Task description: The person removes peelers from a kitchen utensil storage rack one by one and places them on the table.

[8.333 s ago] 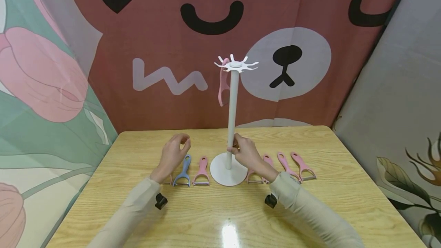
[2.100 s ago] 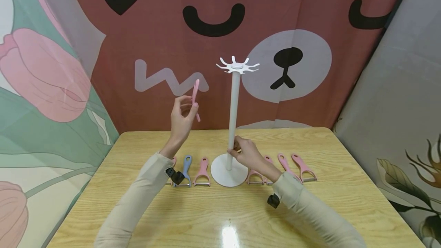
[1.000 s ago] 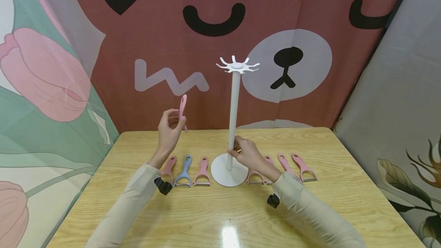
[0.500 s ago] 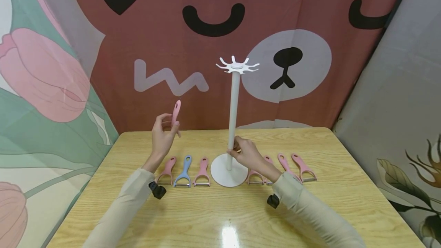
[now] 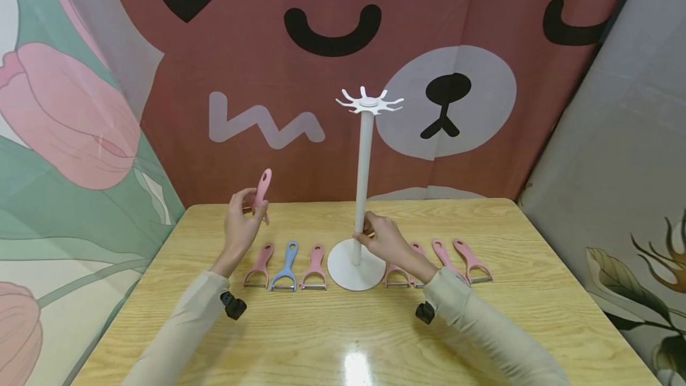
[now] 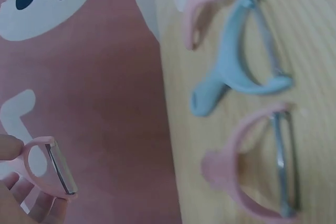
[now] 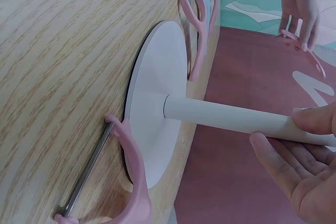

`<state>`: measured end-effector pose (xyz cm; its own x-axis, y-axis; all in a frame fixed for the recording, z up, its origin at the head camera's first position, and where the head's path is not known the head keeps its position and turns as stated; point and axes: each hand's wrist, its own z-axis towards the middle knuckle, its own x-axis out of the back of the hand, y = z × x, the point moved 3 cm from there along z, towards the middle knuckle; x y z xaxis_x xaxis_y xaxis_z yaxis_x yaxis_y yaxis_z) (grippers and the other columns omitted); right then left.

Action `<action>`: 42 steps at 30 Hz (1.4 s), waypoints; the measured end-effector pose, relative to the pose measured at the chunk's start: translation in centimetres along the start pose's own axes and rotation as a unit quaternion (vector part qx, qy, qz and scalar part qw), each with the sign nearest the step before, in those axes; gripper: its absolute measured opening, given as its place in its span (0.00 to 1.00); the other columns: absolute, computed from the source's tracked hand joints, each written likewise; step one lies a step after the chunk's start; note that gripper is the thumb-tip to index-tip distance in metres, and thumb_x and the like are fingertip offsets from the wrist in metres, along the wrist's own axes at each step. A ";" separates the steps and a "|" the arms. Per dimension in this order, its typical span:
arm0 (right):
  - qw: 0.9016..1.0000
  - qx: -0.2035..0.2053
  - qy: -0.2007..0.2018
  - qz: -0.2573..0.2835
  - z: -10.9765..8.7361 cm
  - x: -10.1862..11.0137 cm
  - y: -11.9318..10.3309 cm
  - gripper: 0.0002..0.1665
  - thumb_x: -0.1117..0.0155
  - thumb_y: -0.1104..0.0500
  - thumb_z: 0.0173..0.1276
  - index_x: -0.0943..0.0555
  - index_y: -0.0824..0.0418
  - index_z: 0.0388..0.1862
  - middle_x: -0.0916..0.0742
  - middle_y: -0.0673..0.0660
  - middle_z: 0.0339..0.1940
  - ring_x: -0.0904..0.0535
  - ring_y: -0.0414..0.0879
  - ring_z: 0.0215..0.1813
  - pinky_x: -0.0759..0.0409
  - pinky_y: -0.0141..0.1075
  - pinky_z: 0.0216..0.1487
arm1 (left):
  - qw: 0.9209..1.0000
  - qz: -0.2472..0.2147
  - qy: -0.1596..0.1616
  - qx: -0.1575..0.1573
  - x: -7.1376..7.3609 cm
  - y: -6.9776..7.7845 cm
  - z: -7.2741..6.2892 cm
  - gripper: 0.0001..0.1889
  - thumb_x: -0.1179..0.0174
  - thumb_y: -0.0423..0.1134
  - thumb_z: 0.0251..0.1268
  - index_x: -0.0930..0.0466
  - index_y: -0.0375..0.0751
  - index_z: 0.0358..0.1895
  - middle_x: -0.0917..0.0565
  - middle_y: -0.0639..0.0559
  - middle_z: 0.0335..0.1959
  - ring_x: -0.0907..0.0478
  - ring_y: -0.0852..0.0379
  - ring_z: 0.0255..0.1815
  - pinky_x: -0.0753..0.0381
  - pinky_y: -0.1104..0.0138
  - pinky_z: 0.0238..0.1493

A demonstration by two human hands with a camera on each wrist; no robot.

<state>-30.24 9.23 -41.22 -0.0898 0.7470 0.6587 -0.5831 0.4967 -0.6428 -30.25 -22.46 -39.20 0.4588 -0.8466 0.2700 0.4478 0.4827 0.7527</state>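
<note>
My left hand (image 5: 241,223) pinches a pink Y-shaped peeler (image 5: 262,186) in the air above the table's back left, handle end up. In the left wrist view the held peeler (image 6: 37,169) shows its metal blade, fingers around its frame. With thumb and fingers, my right hand (image 5: 389,240) grips the lower pole of a white stand (image 5: 363,171). The stand's top (image 5: 368,102) is a ring of white hooks with nothing hanging on it. Left of the round base (image 5: 343,279) lie a pink peeler (image 5: 259,267), a blue peeler (image 5: 286,267) and another pink peeler (image 5: 315,268).
Several pink peelers lie right of the base, the rightmost peeler (image 5: 473,260) in full view and others partly behind my right forearm. The wooden table (image 5: 300,338) ends at a printed cloth backdrop (image 5: 257,64). Another printed cloth (image 5: 616,195) hangs at the right.
Earlier a pink peeler hung on the stand and my left hand held nothing. Now that hook is bare, and my left hand has moved left and down with a pink peeler. My right hand stays put.
</note>
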 end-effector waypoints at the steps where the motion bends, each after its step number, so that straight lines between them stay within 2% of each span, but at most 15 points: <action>1: 1.000 0.001 0.001 0.000 0.0 0.0 0.0 0.09 0.31 0.66 0.66 0.21 0.67 0.41 0.14 0.57 0.33 0.14 0.48 0.36 0.14 0.34 0.36 | 1.000 0.005 -0.004 0.005 0.2 -0.2 -0.1 0.20 0.35 0.26 0.62 0.26 0.24 0.56 0.24 0.32 0.46 0.24 0.37 0.46 0.23 0.45 0.50; 4: 1.000 0.003 0.003 -0.003 0.0 0.1 0.0 0.09 0.30 0.66 0.65 0.21 0.67 0.41 0.14 0.57 0.33 0.14 0.48 0.36 0.14 0.34 0.35 | 0.999 0.027 -0.011 0.016 0.7 -0.8 -0.4 0.20 0.35 0.26 0.62 0.26 0.24 0.57 0.24 0.32 0.45 0.23 0.36 0.45 0.22 0.46 0.47; 7: 1.000 -0.001 0.003 -0.002 0.0 0.1 0.1 0.09 0.31 0.66 0.66 0.22 0.67 0.41 0.14 0.57 0.33 0.14 0.47 0.36 0.15 0.34 0.36 | 0.998 0.058 -0.020 0.029 1.3 -1.4 -0.8 0.20 0.35 0.28 0.63 0.25 0.25 0.57 0.23 0.34 0.45 0.22 0.38 0.45 0.21 0.52 0.44; 13: 1.000 -0.006 0.001 0.001 -0.1 0.0 0.2 0.09 0.31 0.67 0.66 0.22 0.67 0.41 0.14 0.57 0.33 0.15 0.47 0.36 0.15 0.34 0.36 | 0.990 0.126 -0.041 0.057 2.6 -2.4 -1.8 0.20 0.35 0.28 0.62 0.23 0.28 0.57 0.22 0.35 0.42 0.22 0.40 0.42 0.25 0.61 0.41; 22: 1.000 -0.012 0.000 -0.002 -0.2 -0.2 0.1 0.09 0.31 0.66 0.66 0.22 0.66 0.41 0.15 0.56 0.33 0.15 0.47 0.37 0.15 0.35 0.36 | 0.975 0.195 -0.082 0.061 3.7 -3.5 -3.3 0.20 0.34 0.31 0.61 0.22 0.26 0.55 0.21 0.33 0.39 0.23 0.39 0.38 0.27 0.52 0.37; 29: 1.000 -0.011 0.002 -0.002 -0.1 -0.1 0.1 0.09 0.31 0.66 0.66 0.22 0.67 0.41 0.15 0.57 0.33 0.15 0.47 0.36 0.15 0.36 0.35 | 0.966 0.217 -0.118 0.078 4.2 -4.1 -3.9 0.22 0.34 0.32 0.60 0.24 0.22 0.55 0.21 0.32 0.38 0.24 0.40 0.35 0.27 0.52 0.35; 35: 1.000 -0.006 -0.003 -0.006 0.0 -0.2 -0.1 0.09 0.31 0.66 0.66 0.22 0.66 0.41 0.14 0.56 0.33 0.15 0.47 0.36 0.15 0.35 0.35 | 0.951 0.237 -0.159 0.117 4.8 -4.6 -4.5 0.23 0.36 0.32 0.61 0.25 0.19 0.55 0.21 0.33 0.38 0.24 0.41 0.36 0.26 0.52 0.35; 42: 1.000 -0.009 0.003 0.004 -0.1 0.0 -0.2 0.09 0.31 0.67 0.66 0.22 0.67 0.41 0.15 0.57 0.32 0.15 0.47 0.36 0.15 0.36 0.35 | 0.931 0.280 -0.197 0.125 5.0 -5.2 -5.0 0.24 0.37 0.36 0.64 0.27 0.16 0.55 0.23 0.30 0.38 0.24 0.39 0.35 0.23 0.49 0.35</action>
<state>-30.06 9.21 -41.12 -0.0892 0.7532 0.6517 -0.5677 0.4992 -0.6546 -26.42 -28.06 -44.76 0.2271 -0.5176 0.8249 0.0071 0.8479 0.5301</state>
